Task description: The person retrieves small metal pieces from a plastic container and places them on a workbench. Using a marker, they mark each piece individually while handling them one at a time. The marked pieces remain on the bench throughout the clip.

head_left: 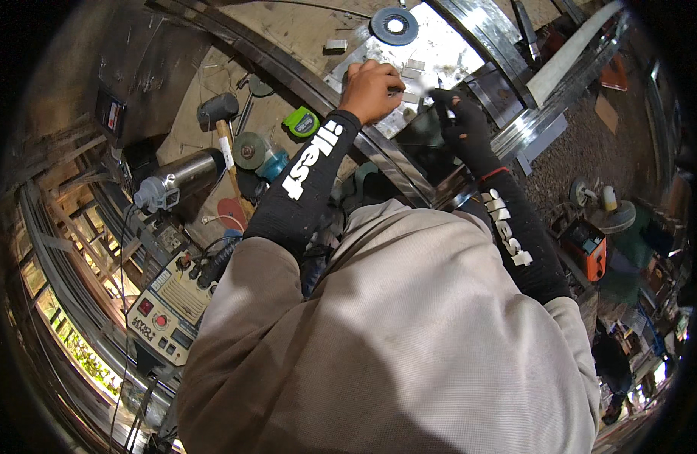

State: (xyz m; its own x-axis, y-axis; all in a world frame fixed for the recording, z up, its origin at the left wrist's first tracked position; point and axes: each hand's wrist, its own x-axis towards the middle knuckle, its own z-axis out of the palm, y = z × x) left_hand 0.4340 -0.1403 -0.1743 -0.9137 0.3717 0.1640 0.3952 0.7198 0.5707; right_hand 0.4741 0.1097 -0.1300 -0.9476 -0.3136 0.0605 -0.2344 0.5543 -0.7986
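Observation:
My left hand [372, 89], bare with a black sleeve on the forearm, is over a bright metal plate [458, 45]. Its fingers curl down and press together at a small flat metal piece [410, 97]; the fingertips are partly hidden. In a black glove, my right hand [468, 129] grips a slim pen-like marker [440, 82], whose pointed end faces away from me above the plate. Two more small metal pieces, one [415, 65] beside the other [410, 74], lie just beyond my left fingers. A round grinding disc [394, 26] rests at the plate's far edge.
Square metal tubes [397, 170] frame the work area. On the left lie a green tape measure [300, 122], a mallet [217, 111], an angle grinder [261, 155] and a steel bottle [186, 179]. A welding machine [163, 310] stands lower left; an orange-black device [586, 246] is at right.

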